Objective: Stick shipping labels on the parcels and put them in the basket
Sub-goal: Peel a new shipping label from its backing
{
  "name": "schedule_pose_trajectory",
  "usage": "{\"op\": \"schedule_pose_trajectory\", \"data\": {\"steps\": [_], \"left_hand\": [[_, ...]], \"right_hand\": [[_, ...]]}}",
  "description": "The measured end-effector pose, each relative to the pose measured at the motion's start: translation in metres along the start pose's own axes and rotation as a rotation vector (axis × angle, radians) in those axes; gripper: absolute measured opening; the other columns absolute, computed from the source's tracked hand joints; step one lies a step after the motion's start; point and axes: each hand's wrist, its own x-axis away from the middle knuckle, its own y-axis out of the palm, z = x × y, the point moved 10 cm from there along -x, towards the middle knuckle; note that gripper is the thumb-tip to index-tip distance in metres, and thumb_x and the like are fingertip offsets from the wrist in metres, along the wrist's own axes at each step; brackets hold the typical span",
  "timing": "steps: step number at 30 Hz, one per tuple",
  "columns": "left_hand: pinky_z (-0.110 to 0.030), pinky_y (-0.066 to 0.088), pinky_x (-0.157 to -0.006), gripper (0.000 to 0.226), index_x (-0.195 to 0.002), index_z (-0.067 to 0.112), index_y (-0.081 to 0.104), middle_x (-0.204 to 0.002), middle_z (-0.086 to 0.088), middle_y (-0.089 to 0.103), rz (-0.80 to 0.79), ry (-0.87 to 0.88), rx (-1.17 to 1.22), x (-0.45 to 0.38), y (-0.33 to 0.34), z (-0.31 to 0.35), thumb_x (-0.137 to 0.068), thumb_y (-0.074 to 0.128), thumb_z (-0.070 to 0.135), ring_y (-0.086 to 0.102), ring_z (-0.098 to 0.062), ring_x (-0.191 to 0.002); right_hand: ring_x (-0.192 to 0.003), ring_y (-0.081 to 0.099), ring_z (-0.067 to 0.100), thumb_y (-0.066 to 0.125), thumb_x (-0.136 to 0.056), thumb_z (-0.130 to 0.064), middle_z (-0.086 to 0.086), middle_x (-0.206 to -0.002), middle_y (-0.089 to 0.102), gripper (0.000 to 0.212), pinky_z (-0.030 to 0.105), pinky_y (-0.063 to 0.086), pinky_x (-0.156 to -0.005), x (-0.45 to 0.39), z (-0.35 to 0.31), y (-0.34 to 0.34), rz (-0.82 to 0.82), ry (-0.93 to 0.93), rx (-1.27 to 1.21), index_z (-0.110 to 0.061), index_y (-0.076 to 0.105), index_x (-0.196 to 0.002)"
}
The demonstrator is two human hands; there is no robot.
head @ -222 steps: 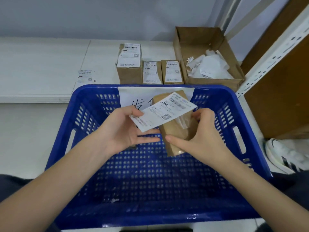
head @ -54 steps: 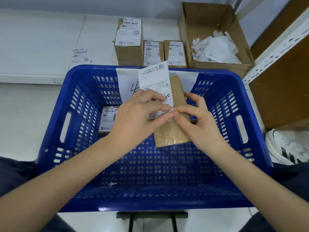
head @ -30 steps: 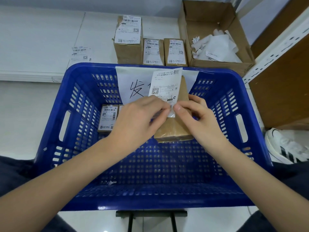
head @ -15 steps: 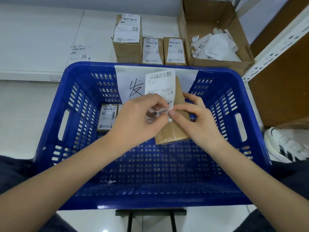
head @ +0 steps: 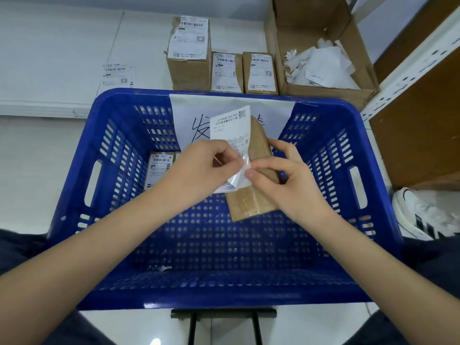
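Observation:
Over the blue basket (head: 331,150) I hold a brown cardboard parcel (head: 251,202) and a white shipping label (head: 230,130). My left hand (head: 201,170) pinches the label near its lower corner. My right hand (head: 283,175) grips the parcel and pinches the glossy backing (head: 239,178), which is peeled away from the label's lower end. The label stands upright against the parcel's left side. A labelled parcel (head: 158,170) lies at the basket's back left, with another beside it partly hidden by my left hand.
Three labelled boxes (head: 221,68) stand behind the basket. An open carton (head: 321,58) holding crumpled backing paper is at the back right. A loose label (head: 117,75) lies on the white ledge. Metal shelving and a white shoe (head: 423,215) are on the right.
The backing has come away from the label's lower corner between my fingertips. The parcel and label have stayed over the basket's middle.

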Motion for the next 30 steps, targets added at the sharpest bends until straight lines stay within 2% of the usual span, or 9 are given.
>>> {"op": "schedule_pose_trajectory", "data": {"steps": [7, 11, 13, 15, 17, 21, 24, 26, 30], "left_hand": [[-0.02, 0.051, -0.071, 0.015, -0.072, 0.024, 0.067, -0.066, 0.015, 0.062, 0.029, -0.031, -0.078, -0.004, -0.013, -0.002, -0.086, 0.069, 0.019, 0.057, 0.001, -0.061], [-0.025, 0.053, -0.073, 0.014, -0.072, 0.023, 0.068, -0.066, 0.014, 0.063, 0.041, -0.017, -0.072, -0.004, -0.017, -0.001, -0.085, 0.069, 0.018, 0.06, -0.003, -0.063], [-0.019, 0.051, -0.073, 0.011, -0.074, 0.021, 0.07, -0.069, 0.014, 0.065, 0.037, 0.022, -0.084, -0.003, -0.016, 0.004, -0.085, 0.07, 0.018, 0.061, -0.003, -0.066], [-0.009, 0.047, -0.07, 0.008, -0.077, 0.019, 0.072, -0.074, 0.015, 0.068, 0.014, 0.063, -0.11, 0.001, -0.011, 0.01, -0.085, 0.071, 0.017, 0.062, -0.001, -0.074], [-0.009, 0.048, -0.069, 0.007, -0.078, 0.018, 0.074, -0.076, 0.014, 0.07, -0.004, 0.087, -0.115, 0.003, -0.007, 0.013, -0.084, 0.071, 0.017, 0.063, 0.0, -0.078], [-0.014, 0.05, -0.071, 0.011, -0.076, 0.025, 0.071, -0.078, 0.014, 0.07, -0.003, 0.109, -0.129, 0.005, -0.003, 0.013, -0.084, 0.07, 0.017, 0.064, 0.0, -0.079], [-0.009, 0.045, -0.066, 0.019, -0.09, 0.029, 0.065, -0.083, 0.013, 0.067, 0.011, 0.116, -0.094, 0.005, -0.005, 0.014, -0.085, 0.067, 0.011, 0.063, 0.0, -0.077], [-0.008, 0.042, -0.065, 0.025, -0.099, 0.028, 0.065, -0.085, 0.013, 0.066, -0.003, 0.126, -0.082, 0.006, -0.003, 0.016, -0.084, 0.064, 0.008, 0.062, 0.0, -0.076], [-0.016, 0.05, -0.065, 0.019, -0.084, 0.031, 0.072, -0.081, 0.011, 0.071, -0.008, 0.139, -0.125, 0.007, -0.002, 0.018, -0.081, 0.068, 0.013, 0.065, 0.001, -0.078]], "right_hand": [[-0.118, 0.038, -0.016, 0.074, -0.081, -0.022, -0.008, -0.135, 0.042, 0.016, 0.011, 0.039, -0.098, -0.001, 0.006, -0.004, 0.023, 0.053, 0.009, -0.037, 0.07, -0.079], [-0.116, 0.039, -0.015, 0.073, -0.081, -0.025, -0.01, -0.134, 0.041, 0.014, 0.006, 0.04, -0.093, -0.002, 0.008, -0.004, 0.027, 0.081, -0.002, -0.039, 0.07, -0.079], [-0.122, 0.039, -0.008, 0.073, -0.08, -0.031, -0.011, -0.134, 0.041, 0.013, 0.012, 0.041, -0.097, -0.002, 0.008, -0.003, 0.011, 0.1, -0.009, -0.043, 0.07, -0.078], [-0.127, 0.038, -0.003, 0.071, -0.081, -0.035, -0.011, -0.133, 0.042, 0.009, 0.007, 0.038, -0.095, -0.001, 0.009, -0.002, 0.0, 0.124, -0.019, -0.044, 0.07, -0.078], [-0.126, 0.039, -0.001, 0.07, -0.081, -0.035, -0.01, -0.132, 0.042, 0.005, 0.0, 0.038, -0.086, -0.002, 0.008, -0.002, 0.0, 0.136, -0.029, -0.041, 0.07, -0.081], [-0.122, 0.041, -0.005, 0.071, -0.083, -0.028, -0.008, -0.133, 0.043, 0.009, 0.001, 0.04, -0.087, -0.003, 0.008, -0.004, 0.005, 0.118, -0.03, -0.037, 0.07, -0.084], [-0.118, 0.044, -0.006, 0.072, -0.083, -0.024, -0.009, -0.132, 0.044, 0.011, 0.0, 0.04, -0.085, -0.003, 0.011, -0.004, 0.018, 0.125, -0.047, -0.035, 0.07, -0.083], [-0.118, 0.045, -0.003, 0.073, -0.082, -0.025, -0.009, -0.131, 0.045, 0.01, 0.001, 0.041, -0.086, -0.003, 0.012, -0.005, 0.027, 0.125, -0.039, -0.034, 0.071, -0.083], [-0.118, 0.045, -0.004, 0.072, -0.082, -0.026, -0.009, -0.131, 0.046, 0.006, 0.014, 0.045, -0.093, -0.004, 0.014, -0.004, 0.013, 0.123, 0.001, -0.03, 0.073, -0.088]]}}
